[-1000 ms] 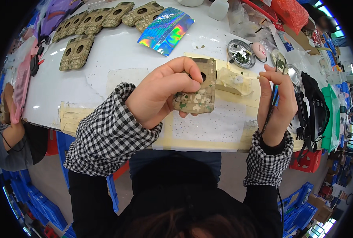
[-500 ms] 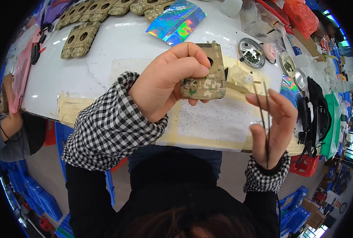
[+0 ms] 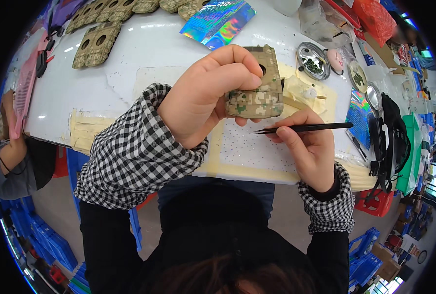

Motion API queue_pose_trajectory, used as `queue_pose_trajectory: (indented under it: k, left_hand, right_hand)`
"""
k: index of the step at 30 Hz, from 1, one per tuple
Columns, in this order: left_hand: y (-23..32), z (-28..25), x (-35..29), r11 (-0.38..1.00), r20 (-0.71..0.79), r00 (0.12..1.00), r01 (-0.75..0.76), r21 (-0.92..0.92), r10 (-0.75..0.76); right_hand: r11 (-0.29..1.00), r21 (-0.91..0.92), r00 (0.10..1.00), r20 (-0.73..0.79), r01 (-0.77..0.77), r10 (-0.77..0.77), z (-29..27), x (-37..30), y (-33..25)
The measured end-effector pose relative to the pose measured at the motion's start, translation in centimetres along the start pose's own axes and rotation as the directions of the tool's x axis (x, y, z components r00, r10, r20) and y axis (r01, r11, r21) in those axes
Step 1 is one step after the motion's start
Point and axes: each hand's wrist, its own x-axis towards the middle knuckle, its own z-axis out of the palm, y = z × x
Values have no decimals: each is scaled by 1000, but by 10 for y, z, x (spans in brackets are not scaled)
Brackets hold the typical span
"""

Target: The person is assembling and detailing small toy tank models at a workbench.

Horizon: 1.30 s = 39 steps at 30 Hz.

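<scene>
My left hand (image 3: 198,95) is closed around a small camouflage-patterned model piece (image 3: 254,103), boxy with a round dark hole, raised above the table. Its thumb and forefinger pinch near the hole, and other fingertips show under the lower edge. My right hand (image 3: 308,147) grips black tweezers (image 3: 321,127) between thumb and fingers. Their thin tips point left, just below the piece and apart from it. Whether anything sits between the tips is too small to tell. Beneath both hands lies a white sheet (image 3: 257,157) scattered with tiny specks, bordered by yellowish tape.
More camouflage pieces (image 3: 96,45) stand at the back left. Behind my hands lies a shiny holographic pouch (image 3: 218,24). A round metal dish (image 3: 313,60) of small green bits is at the right, near a taped yellowish block (image 3: 300,92). At far left, another person's arm (image 3: 13,132) shows.
My right hand has moved left, closer to the camouflage piece. The tweezers have swung from upright to nearly level, tips leftward. My left hand keeps its hold, with the piece shifted slightly.
</scene>
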Motion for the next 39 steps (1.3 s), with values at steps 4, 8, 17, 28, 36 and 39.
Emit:
queue_pose_trajectory:
  k: [4, 8, 17, 28, 36, 39]
  left_hand:
    - [0, 0, -1, 1000, 7, 1000, -11, 4, 11]
    - [0, 0, -1, 1000, 10, 1000, -9, 13, 9]
    - [0, 0, -1, 1000, 4, 1000, -10, 8, 10]
    - [0, 0, -1, 1000, 14, 1000, -17, 10, 17]
    - [0, 1, -1, 1000, 16, 1000, -14, 14, 14]
    - [1, 1, -1, 1000, 18, 1000, -17, 21, 16]
  right_hand:
    - [999, -28, 999, 6, 46, -46, 3, 2, 1]
    - [997, -56, 998, 7, 55, -55, 3, 3, 2]
    - [993, -91, 998, 15, 70, -69, 2, 3, 4]
    - [990, -114, 996, 25, 88, -85, 2, 4, 6]
    - [991, -105, 996, 29, 84, -82, 1, 3, 6]
    - [994, -93, 998, 28, 64, -61, 1, 3, 5]
